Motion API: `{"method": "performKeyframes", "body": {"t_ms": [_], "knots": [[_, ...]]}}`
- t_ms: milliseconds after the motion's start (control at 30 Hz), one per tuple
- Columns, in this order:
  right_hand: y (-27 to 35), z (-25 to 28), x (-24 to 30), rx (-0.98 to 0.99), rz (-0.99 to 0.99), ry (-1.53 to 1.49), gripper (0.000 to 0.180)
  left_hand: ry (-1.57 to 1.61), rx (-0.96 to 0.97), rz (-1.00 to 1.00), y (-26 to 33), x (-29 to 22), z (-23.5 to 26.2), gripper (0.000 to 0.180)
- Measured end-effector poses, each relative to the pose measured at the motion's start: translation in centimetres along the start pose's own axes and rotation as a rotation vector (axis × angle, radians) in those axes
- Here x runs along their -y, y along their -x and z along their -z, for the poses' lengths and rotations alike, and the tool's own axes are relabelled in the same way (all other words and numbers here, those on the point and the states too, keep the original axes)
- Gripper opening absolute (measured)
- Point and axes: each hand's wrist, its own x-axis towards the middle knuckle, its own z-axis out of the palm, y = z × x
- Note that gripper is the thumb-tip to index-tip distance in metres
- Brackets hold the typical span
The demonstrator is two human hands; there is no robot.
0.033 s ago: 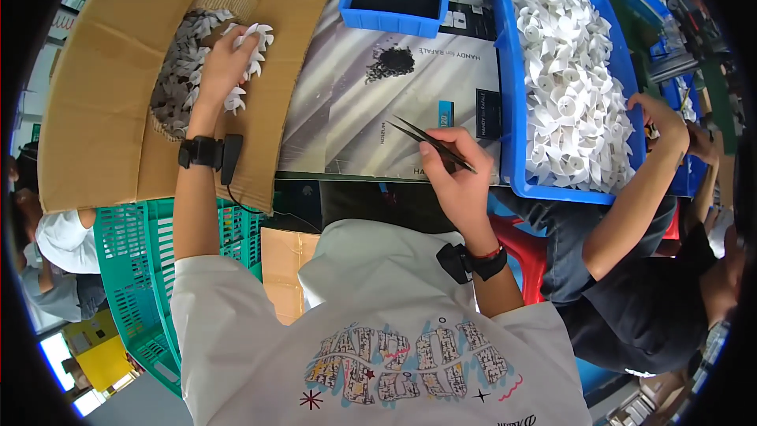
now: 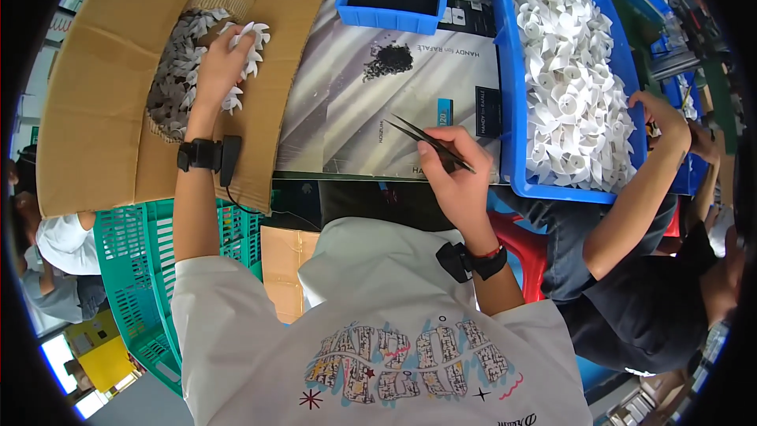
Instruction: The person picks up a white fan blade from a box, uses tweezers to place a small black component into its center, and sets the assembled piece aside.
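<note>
My left hand (image 2: 219,68) is inside the cardboard box (image 2: 98,102) at the left, fingers closed around several white plastic impeller-like parts (image 2: 254,39) with curved blades. More such parts (image 2: 169,87) lie in the box beneath and beside it. My right hand (image 2: 460,170) holds dark pointed tweezers (image 2: 418,132) over the near part of a printed board (image 2: 339,110); their tips are apart with nothing between them. Farther off on the board is a loose pile of small black pieces (image 2: 389,61). Behind the pile stands a small blue tray (image 2: 390,22) of black material.
A large blue bin (image 2: 514,110) heaped with white bladed parts (image 2: 568,71) stands at the right. Beyond it a co-worker's arm (image 2: 643,181) reaches close to its edge. A green plastic crate (image 2: 134,284) is below the box, with a red stool (image 2: 527,256) at my right.
The cardboard box, the printed board and the small blue tray have shifted very slightly left. My hands have barely moved and keep their grips.
</note>
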Motion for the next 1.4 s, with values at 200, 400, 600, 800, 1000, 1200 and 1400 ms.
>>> {"method": "performKeyframes", "body": {"t_ms": [200, 400, 600, 800, 1000, 1200, 1400], "knots": [[-0.2, 0.3, 0.0, 0.025, 0.037, 0.033, 0.014, -0.187, -0.086, -0.103, -0.5, 0.6, -0.1, 0.043], [-0.1, 0.5, -0.1, 0.027, 0.037, 0.041, 0.015, -0.128, -0.062, -0.143, -1.9, 1.8, -0.3, 0.040], [-0.2, 0.3, -0.2, 0.042, 0.053, 0.033, 0.016, 0.261, 0.101, -0.293, -3.6, 5.3, -0.3, 0.028], [-0.2, 0.7, -0.2, 0.059, 0.055, 0.040, 0.018, 0.341, 0.115, -0.166, -3.0, 4.1, -0.6, 0.025], [-0.1, 0.7, 0.0, 0.025, -0.009, 0.005, 0.018, 0.318, 0.239, -0.134, 3.6, -3.3, -0.1, 0.026], [0.1, -0.1, -0.3, -0.081, -0.022, -0.035, 0.019, 0.315, 0.409, -0.280, 10.3, -6.7, -6.1, 0.022], [0.0, 0.0, -0.6, -0.190, -0.024, -0.095, 0.017, 0.393, 0.400, -0.241, 11.2, -7.9, -9.1, 0.024]]}}
